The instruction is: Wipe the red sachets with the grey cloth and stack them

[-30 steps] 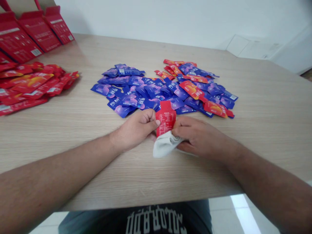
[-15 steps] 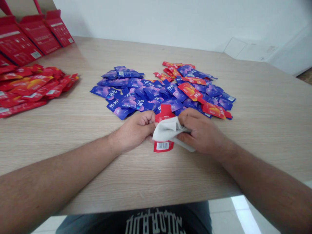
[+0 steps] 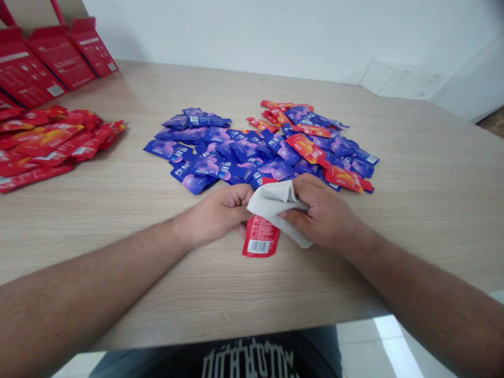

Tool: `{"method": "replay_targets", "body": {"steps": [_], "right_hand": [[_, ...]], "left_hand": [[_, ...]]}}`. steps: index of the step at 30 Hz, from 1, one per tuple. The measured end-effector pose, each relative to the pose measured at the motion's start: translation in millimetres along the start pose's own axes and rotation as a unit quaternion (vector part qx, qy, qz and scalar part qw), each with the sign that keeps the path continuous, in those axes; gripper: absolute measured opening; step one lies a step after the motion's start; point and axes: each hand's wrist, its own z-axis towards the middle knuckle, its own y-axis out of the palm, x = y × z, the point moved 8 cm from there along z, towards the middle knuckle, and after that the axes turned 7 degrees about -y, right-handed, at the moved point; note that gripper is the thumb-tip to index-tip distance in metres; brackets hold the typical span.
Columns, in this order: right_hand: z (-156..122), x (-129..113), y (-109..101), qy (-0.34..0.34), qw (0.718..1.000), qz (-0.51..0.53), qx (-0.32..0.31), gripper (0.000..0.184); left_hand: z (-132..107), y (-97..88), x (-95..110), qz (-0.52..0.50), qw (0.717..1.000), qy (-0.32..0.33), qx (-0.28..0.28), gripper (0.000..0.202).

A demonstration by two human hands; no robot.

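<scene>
A red sachet (image 3: 260,239) hangs barcode end toward me, with its upper part hidden inside a folded white cloth (image 3: 273,202). My left hand (image 3: 218,212) pinches the sachet from the left, its fingers against the cloth's edge. My right hand (image 3: 323,212) is closed around the cloth and the sachet from the right. Just beyond both hands lies a loose pile of blue-purple sachets (image 3: 236,157), mixed with several red sachets (image 3: 306,148).
Several more red sachets (image 3: 47,142) lie heaped at the table's left. Red cartons (image 3: 59,58) stand in a row at the far left corner. The light wooden table (image 3: 413,210) ends at a white wall behind and at its near edge above my lap.
The white cloth has slid up the red sachet, away from me, and now covers its upper end. More of the barcode end shows below it. Both hands still hold on.
</scene>
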Motion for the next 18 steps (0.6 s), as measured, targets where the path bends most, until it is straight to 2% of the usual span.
{"method": "replay_targets", "body": {"steps": [2, 4, 9, 14, 18], "right_hand": [[0.1, -8.0, 7.7, -0.041, 0.998, 0.03, -0.043, 0.018], [-0.2, -10.4, 10.4, -0.05, 0.996, 0.035, -0.057, 0.016], [-1.2, 12.8, -6.9, 0.054, 0.998, -0.011, 0.041, 0.029], [1.0, 5.0, 5.5, 0.013, 0.999, 0.022, -0.031, 0.031], [-0.9, 16.5, -4.0, 0.067, 0.997, -0.004, 0.024, 0.031]], "left_hand": [[-1.0, 0.5, 2.2, 0.002, 1.0, 0.006, 0.0, 0.028], [-1.5, 0.8, 3.4, 0.001, 1.0, 0.01, -0.002, 0.031], [-1.3, 5.3, 3.6, -0.002, 0.999, 0.013, -0.042, 0.028], [-2.2, 3.7, 7.5, 0.036, 0.999, 0.018, -0.024, 0.024], [-2.0, 6.9, 6.0, 0.006, 0.999, 0.014, -0.047, 0.024]]}}
